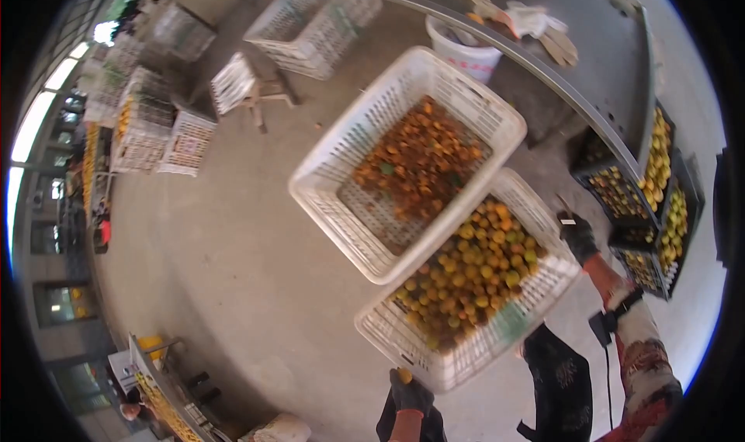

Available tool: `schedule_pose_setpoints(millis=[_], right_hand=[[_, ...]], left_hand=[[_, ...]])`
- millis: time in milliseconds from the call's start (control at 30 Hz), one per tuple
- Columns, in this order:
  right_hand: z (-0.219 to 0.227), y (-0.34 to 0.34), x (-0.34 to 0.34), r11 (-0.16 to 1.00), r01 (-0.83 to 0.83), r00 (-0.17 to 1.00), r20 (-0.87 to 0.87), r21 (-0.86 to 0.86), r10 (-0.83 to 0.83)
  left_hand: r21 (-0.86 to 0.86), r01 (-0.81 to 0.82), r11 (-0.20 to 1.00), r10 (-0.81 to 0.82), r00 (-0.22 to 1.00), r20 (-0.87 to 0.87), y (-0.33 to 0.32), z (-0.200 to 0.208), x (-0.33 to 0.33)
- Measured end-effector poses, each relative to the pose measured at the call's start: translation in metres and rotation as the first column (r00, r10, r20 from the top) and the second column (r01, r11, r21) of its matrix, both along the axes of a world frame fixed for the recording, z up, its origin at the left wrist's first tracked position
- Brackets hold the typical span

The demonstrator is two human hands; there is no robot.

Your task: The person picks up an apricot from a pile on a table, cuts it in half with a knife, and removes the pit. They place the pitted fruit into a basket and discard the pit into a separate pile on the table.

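Observation:
My left hand [411,395], in a dark glove, is at the near corner of a white plastic crate [555,275]. A small yellow-orange fruit [405,375] shows at its fingertips. The crate holds many round green-to-orange fruits [473,275]. Past the crate's right end, my gloved right hand [579,238] is closed around a small thin tool [564,204]; its kind is unclear, and a white piece shows at the fingers. Beyond and partly over the fruit crate sits a second white crate [322,180], with orange-brown peel-like scraps [423,159] in its bottom.
A metal table [597,93] with gloves [535,23] on it runs along the far right. Under its edge stands a white bucket [466,54]. Black crates of fruit [636,232] are at right. A wooden stool [268,93] and stacked white crates [310,42] stand farther off.

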State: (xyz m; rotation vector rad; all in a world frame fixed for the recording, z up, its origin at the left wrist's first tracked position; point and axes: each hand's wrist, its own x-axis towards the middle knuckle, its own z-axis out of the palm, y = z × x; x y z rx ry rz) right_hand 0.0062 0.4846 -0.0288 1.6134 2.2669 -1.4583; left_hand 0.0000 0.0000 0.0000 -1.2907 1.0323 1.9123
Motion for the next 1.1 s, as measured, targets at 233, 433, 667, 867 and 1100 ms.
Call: schedule_pose_setpoints(millis=[233, 433, 667, 867, 1100], right_hand=[[-0.003, 0.023, 0.008, 0.957, -0.269, 0.961, 0.036, -0.104, 0.274], [0.016, -0.006, -0.023, 0.857, -0.516, 0.831, 0.251, 0.014, 0.496], [0.057, -0.05, -0.043, 0.918, -0.379, 0.918, 0.177, 0.116, 0.356], [0.101, -0.083, 0.0, 0.919, -0.368, 0.927, 0.14, 0.145, 0.349], [0.248, -0.144, 0.005, 0.918, -0.357, 0.933, 0.116, 0.171, 0.341]], left_hand=[[-0.049, -0.116, 0.992, 0.113, 0.992, -0.047, -0.029, 0.014, -0.002], [0.015, -0.348, 0.937, 0.347, 0.937, 0.05, -0.026, 0.047, -0.029], [0.058, -0.356, 0.933, 0.353, 0.934, 0.058, -0.055, 0.052, -0.025], [0.253, -0.557, 0.791, 0.541, 0.83, 0.137, -0.111, 0.114, -0.025], [-0.04, -0.397, 0.917, 0.396, 0.918, -0.035, -0.161, 0.315, -0.046]])
